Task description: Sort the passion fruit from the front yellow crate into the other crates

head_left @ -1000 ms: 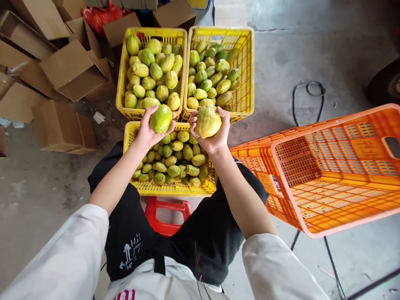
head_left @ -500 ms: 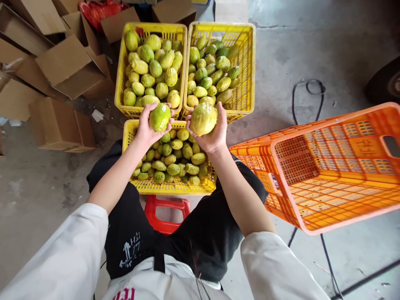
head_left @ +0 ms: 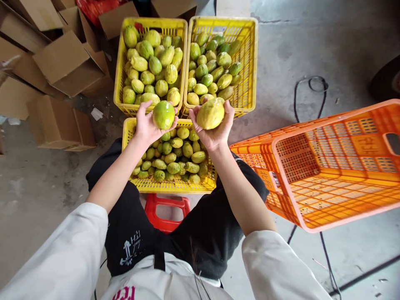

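My left hand (head_left: 146,125) cups a smooth, round, glossy green fruit (head_left: 163,115), fingers curled around its far side. A larger yellow fruit (head_left: 210,113), oval and slightly lumpy, is held in my right hand (head_left: 218,129), with the palm beneath it. I cannot tell the exact kind of fruit. Both hands are side by side above the near yellow crate (head_left: 168,189), which is filled with small green-yellow fruits (head_left: 173,168). Just beyond the hands are a left yellow crate (head_left: 118,89) heaped with larger fruits and a right yellow crate (head_left: 254,71) partly filled with similar ones.
An orange crate (head_left: 300,204) lies tilted at my right. Cardboard boxes (head_left: 62,58) are piled at the far left. A red stool (head_left: 165,225) is between my legs. A black cable (head_left: 323,98) and part of a wheel (head_left: 387,81) lie to the right.
Both fruits have turned in my hands and shifted slightly to the right and my right hand has risen a little. The camera view has shifted slightly.
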Demonstrator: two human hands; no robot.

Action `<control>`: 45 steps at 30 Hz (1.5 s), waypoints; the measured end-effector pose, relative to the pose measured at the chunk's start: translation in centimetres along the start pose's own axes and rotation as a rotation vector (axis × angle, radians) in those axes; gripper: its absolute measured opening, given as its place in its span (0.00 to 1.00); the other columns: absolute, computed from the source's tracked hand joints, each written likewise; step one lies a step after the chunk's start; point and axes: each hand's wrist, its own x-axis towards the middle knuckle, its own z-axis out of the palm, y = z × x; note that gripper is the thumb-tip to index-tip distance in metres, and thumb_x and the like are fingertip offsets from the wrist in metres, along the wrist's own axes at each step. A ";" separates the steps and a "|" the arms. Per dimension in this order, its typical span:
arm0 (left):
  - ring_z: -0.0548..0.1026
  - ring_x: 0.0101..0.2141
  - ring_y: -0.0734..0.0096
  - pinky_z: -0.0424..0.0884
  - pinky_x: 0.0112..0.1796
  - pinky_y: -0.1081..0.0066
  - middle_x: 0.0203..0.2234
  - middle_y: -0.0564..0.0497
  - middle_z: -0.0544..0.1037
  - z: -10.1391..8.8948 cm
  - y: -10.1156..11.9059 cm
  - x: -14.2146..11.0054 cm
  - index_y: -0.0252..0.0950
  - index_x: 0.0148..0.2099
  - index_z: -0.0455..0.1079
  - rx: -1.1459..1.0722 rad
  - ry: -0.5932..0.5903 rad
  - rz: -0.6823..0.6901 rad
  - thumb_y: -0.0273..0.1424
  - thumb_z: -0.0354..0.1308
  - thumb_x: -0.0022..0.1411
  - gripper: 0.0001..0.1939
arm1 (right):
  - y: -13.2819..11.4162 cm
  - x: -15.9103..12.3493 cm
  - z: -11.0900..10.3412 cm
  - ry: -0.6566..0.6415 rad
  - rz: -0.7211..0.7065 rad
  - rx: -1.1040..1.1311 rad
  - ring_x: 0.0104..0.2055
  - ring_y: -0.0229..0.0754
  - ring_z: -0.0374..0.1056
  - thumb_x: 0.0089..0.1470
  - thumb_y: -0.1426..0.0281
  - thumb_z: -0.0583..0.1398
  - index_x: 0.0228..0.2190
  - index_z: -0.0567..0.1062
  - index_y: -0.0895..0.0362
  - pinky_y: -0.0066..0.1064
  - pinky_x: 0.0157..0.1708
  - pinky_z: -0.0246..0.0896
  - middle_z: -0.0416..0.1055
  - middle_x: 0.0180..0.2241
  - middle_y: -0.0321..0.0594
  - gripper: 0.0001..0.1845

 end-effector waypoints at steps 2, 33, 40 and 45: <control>0.81 0.43 0.55 0.80 0.34 0.66 0.34 0.44 0.81 0.0 -0.1 0.1 0.36 0.47 0.73 0.019 0.040 -0.022 0.47 0.45 0.67 0.23 | 0.0 0.1 -0.1 0.019 -0.006 -0.016 0.48 0.44 0.73 0.47 0.54 0.65 0.36 0.70 0.47 0.40 0.43 0.79 0.76 0.37 0.35 0.17; 0.81 0.44 0.58 0.80 0.37 0.65 0.36 0.44 0.81 -0.2 0.2 1.0 0.35 0.46 0.72 0.013 0.092 0.013 0.41 0.43 0.70 0.19 | -0.1 -0.1 0.3 -0.095 0.093 -0.129 0.50 0.44 0.73 0.63 0.56 0.52 0.42 0.73 0.53 0.41 0.48 0.74 0.78 0.38 0.38 0.17; 0.81 0.33 0.69 0.79 0.34 0.74 0.28 0.50 0.78 0.0 -0.2 0.6 0.37 0.43 0.70 -0.014 0.064 0.025 0.42 0.52 0.68 0.14 | 0.1 -0.2 0.0 -0.078 0.018 -0.146 0.49 0.42 0.73 0.52 0.52 0.59 0.35 0.72 0.48 0.43 0.48 0.73 0.77 0.37 0.32 0.14; 0.82 0.36 0.64 0.78 0.31 0.73 0.36 0.47 0.81 -0.6 -0.5 0.6 0.40 0.49 0.72 0.043 0.092 -0.026 0.42 0.56 0.63 0.16 | 0.4 -0.1 -0.1 -0.011 0.084 -0.306 0.55 0.49 0.71 0.49 0.47 0.59 0.35 0.73 0.47 0.45 0.46 0.76 0.78 0.42 0.36 0.19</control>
